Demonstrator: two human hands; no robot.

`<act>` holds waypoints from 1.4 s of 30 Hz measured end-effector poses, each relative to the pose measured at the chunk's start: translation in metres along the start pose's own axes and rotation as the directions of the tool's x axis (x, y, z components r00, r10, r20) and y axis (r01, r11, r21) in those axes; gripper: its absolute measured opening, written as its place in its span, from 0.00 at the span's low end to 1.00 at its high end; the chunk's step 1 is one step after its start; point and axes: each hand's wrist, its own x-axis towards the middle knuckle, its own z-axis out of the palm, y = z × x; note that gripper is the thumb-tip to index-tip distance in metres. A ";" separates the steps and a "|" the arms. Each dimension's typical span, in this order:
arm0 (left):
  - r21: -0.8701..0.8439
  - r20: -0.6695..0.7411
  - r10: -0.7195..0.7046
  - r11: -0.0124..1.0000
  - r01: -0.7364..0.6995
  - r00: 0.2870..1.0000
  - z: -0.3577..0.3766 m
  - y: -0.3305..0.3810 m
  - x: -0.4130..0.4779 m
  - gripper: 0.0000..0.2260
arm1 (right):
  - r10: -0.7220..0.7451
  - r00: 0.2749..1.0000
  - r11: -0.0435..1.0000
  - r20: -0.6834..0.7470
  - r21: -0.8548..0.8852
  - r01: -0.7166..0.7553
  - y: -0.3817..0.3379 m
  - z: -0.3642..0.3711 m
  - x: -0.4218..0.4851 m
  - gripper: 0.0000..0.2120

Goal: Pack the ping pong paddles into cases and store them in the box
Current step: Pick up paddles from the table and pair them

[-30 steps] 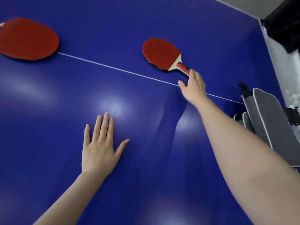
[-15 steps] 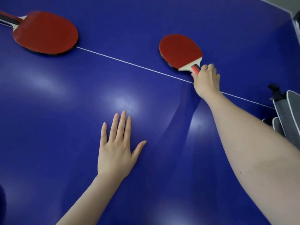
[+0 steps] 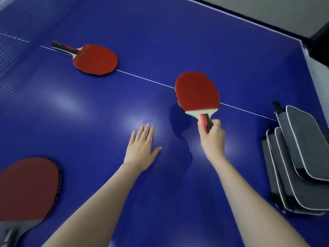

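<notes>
Where the blue counter [image 3: 89,122] fills nearly the whole view, a thin white line [image 3: 146,79] crosses it from upper left to right.

Stack of cases [image 3: 292,166]: grey, white piping, black trim; several overlapped and fanned, at the counter's right edge, well apart from both hands. Exact count cannot be told.

Near paddle [image 3: 26,188]: red face up, black edge, grey at the neck; lies flat at the lower left corner, partly cut off by the frame, to the left of the left forearm and not touching it.

Far paddle [image 3: 95,59]: red face up, dark handle pointing up-left; lies flat on the white line, well beyond the left hand and out of contact.

Held paddle [image 3: 196,91]: red face toward the camera, pale wood at the neck, red-and-black handle. Blade points away from the person; raised off the counter, with its shadow falling on the surface just below and to the left.

Right hand [image 3: 211,138]: fingers and thumb curled round the held paddle's handle, gripping it near the butt.

Left hand [image 3: 141,150]: flat, palm down on the counter, fingers straight and close together, thumb spread; holds nothing. It lies just left of the right hand, with bare counter between.
</notes>
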 end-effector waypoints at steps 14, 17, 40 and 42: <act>-0.228 -0.101 -0.307 0.933 0.278 0.946 0.008 -0.048 -0.243 0.29 | 0.178 0.983 0.954 0.044 0.235 -0.183 -0.003 -0.019 -0.254 0.14; -0.254 -0.175 -0.493 0.859 0.445 0.852 0.009 -0.076 -0.286 0.31 | 0.192 0.979 0.953 0.073 0.226 -0.204 0.006 -0.021 -0.296 0.14; -0.699 0.250 -0.506 0.495 0.516 0.826 -0.003 -0.163 -0.344 0.13 | 0.503 0.860 0.785 0.088 0.369 -0.498 -0.089 0.043 -0.484 0.10; -0.708 0.261 -0.471 0.500 0.499 0.843 0.010 -0.146 -0.364 0.15 | 0.512 0.854 0.776 0.092 0.377 -0.505 -0.096 0.049 -0.496 0.10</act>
